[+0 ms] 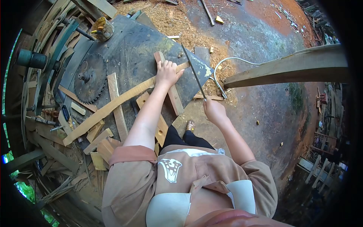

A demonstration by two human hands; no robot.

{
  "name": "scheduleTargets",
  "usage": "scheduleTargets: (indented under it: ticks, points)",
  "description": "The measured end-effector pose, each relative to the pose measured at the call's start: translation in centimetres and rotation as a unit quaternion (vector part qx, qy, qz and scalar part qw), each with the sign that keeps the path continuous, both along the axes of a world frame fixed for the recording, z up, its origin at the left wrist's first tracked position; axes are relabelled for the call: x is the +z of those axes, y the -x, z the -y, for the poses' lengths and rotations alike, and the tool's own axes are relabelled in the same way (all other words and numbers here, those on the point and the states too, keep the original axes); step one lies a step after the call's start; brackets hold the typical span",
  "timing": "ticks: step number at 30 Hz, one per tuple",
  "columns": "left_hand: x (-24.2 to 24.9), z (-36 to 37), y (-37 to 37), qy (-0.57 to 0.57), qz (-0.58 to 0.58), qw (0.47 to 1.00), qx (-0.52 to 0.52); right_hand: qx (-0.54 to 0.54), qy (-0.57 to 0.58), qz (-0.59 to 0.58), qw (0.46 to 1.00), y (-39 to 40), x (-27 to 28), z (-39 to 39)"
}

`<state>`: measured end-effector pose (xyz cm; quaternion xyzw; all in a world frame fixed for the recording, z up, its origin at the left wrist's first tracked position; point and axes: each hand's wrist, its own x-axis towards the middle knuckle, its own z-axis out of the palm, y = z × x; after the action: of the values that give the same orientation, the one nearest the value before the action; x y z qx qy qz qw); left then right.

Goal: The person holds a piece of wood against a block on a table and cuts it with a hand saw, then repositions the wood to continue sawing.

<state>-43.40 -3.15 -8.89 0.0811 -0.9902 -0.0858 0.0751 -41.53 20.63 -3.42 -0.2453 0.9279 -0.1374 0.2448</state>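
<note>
My left hand point(167, 73) is wrapped over a long wooden strip point(120, 99), pressing it onto a thick wooden block point(174, 99) on the dark worktable point(132, 49). The strip runs diagonally from the lower left, and its end pokes out past my fingers. In my right hand point(214, 111), just off the table's edge, is a long thin dark blade point(193, 72). Seen nearly edge-on, it crosses right at the strip's end. My fist hides its grip.
A toothed circular saw blade point(90, 78) rises at the table's left, near a stained tub point(102, 29). Offcuts point(107, 147) lie piled at lower left. A wooden post point(287, 66) and a pale cable point(238, 58) stand right of the table. Sawdust point(166, 15) covers the floor behind.
</note>
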Motion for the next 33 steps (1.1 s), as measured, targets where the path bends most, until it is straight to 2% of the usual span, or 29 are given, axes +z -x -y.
scheduleTargets:
  ticks: [4,8,14,19,22,27,33]
  points:
    - [-0.2,0.0,-0.1,-0.019,0.010,1.000,-0.004,-0.009,-0.008,-0.010,1.000,4.3,0.4,4.7]
    - [0.1,0.1,-0.1,0.008,-0.018,1.000,0.004,0.003,0.006,-0.020,1.000,7.9,-1.1,8.2]
    - [0.1,0.0,0.1,0.007,-0.026,1.000,0.007,-0.025,0.044,-0.060,0.997,4.3,-3.3,5.7]
    - [-0.1,-0.2,0.0,0.005,-0.039,0.999,0.006,-0.020,0.013,-0.035,0.999,-1.2,-2.1,-1.6]
    - [-0.2,-0.1,-0.1,0.012,-0.034,0.999,0.015,-0.012,0.005,-0.015,1.000,-1.0,-1.0,-2.7]
    - [-0.6,0.1,0.1,0.010,-0.045,0.999,0.009,0.000,-0.018,-0.035,0.999,0.2,0.1,0.1]
    - [-0.5,0.1,0.2,0.006,-0.044,0.999,0.016,0.017,-0.005,-0.040,0.999,5.9,-0.7,5.6]
